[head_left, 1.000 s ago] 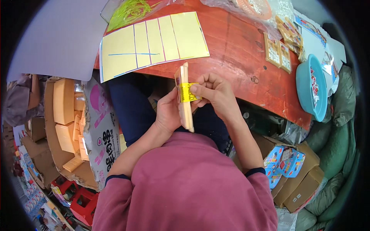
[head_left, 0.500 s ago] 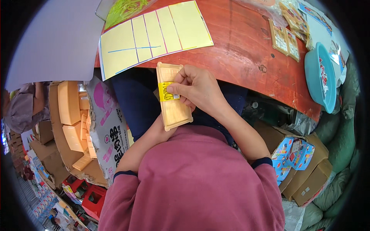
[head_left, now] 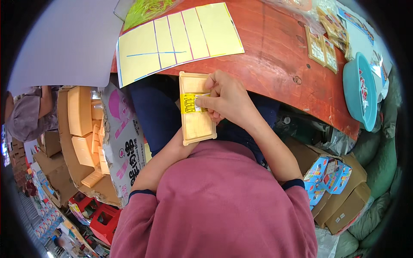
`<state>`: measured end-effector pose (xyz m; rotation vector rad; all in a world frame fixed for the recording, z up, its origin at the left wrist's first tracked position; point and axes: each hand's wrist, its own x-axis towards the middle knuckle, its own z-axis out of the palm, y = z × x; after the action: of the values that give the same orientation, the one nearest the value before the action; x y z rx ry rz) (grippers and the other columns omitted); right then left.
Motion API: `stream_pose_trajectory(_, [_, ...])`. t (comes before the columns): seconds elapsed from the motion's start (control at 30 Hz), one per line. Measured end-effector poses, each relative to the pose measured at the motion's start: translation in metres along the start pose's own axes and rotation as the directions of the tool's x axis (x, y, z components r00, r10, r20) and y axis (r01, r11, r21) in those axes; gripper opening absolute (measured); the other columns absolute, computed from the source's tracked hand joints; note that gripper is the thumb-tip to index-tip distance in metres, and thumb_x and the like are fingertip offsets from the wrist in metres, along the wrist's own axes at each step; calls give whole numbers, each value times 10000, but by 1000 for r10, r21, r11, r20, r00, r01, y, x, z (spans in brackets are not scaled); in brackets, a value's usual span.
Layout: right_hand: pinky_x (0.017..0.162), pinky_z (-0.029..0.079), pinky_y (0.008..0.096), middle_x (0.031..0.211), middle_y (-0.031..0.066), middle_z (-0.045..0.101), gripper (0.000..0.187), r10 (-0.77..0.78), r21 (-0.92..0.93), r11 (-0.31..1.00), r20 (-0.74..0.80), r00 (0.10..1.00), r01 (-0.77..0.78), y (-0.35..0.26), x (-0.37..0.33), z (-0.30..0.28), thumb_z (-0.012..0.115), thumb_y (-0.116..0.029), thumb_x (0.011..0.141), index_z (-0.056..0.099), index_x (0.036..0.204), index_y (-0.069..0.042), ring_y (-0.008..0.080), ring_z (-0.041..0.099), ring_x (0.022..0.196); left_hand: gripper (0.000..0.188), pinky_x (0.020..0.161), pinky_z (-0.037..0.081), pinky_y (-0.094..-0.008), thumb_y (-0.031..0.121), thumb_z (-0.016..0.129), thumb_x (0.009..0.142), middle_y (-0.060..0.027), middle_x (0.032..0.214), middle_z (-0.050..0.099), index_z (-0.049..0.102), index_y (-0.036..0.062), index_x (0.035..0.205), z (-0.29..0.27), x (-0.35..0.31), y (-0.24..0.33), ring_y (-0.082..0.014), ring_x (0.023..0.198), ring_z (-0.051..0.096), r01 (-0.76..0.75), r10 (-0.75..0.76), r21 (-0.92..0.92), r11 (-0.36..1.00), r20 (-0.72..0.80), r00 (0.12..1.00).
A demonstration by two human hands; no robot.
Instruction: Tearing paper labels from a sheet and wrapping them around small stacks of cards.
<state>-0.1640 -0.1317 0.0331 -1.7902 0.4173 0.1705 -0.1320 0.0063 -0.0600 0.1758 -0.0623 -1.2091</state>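
A shallow tan box (head_left: 198, 125) is held over my lap, just off the near edge of the table. Around its middle runs a yellow label (head_left: 188, 103) with dark print and a pale patch at the right. My left hand (head_left: 180, 138) supports the box from beneath; most of it is hidden behind the box. From the right, my right hand (head_left: 228, 99) bends its fingers over the box's edge. Its thumb presses the label's right part and the forefinger is curled near the upper right corner.
On the red wooden table (head_left: 275, 56) lies a yellow sheet (head_left: 144, 43) ruled with coloured lines. Green strips (head_left: 146, 10) are behind it. Filled tan trays (head_left: 320, 47) and a turquoise basin (head_left: 350, 90) stand at right. Cartons flank me; the left carton (head_left: 64, 129) holds orange containers.
My right thumb has slid rightward along the label, uncovering more of it. The box now faces upward a little more squarely. The whole view has shifted slightly.
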Motion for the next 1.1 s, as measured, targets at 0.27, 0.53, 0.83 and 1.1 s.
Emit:
stream_pose_trajectory(0.27, [384, 421, 184, 594, 41, 562, 215, 45, 321, 942, 161, 986, -95, -7, -6, -17, 653, -135, 832, 469, 870, -33, 85, 552, 452, 257, 625, 450, -256, 294, 384, 973, -89, 801, 513, 466, 58, 913, 13, 3, 0, -147, 704, 516, -20, 30, 224, 974, -40, 999])
stream_pose_trajectory(0.53, [365, 457, 224, 594, 63, 552, 195, 36, 304, 950, 101, 994, -66, -1, -14, -12, 634, -111, 832, 453, 845, -39, 91, 552, 453, 382, 514, 436, -287, 477, 383, 910, -66, 721, 506, 485, 109, 904, 7, 0, -1, -179, 593, 505, 55, -38, 147, 988, -112, 993])
stream_pose_trajectory(0.83, [584, 495, 332, 735, 96, 614, 242, -48, 418, 903, -143, 989, 104, 24, -15, -32, 542, -230, 894, 491, 989, -13, 203, 633, 696, 399, 538, 470, -283, 428, 403, 929, -17, 755, 527, 513, 112, 1147, 35, 46, 2, -150, 642, 541, -35, 175, 306, 951, -444, 879])
stream_pose_trajectory(1.1, [783, 483, 294, 959, 114, 645, 478, -215, 179, 956, -123, 969, 234, 44, -56, -78, 642, -256, 840, 472, 1206, 0, 166, 622, 850, 479, 841, 451, -291, 437, 394, 960, -64, 1136, 516, 431, 44, 1232, 63, 87, -8, -137, 991, 528, -221, 522, 642, 734, -325, 789])
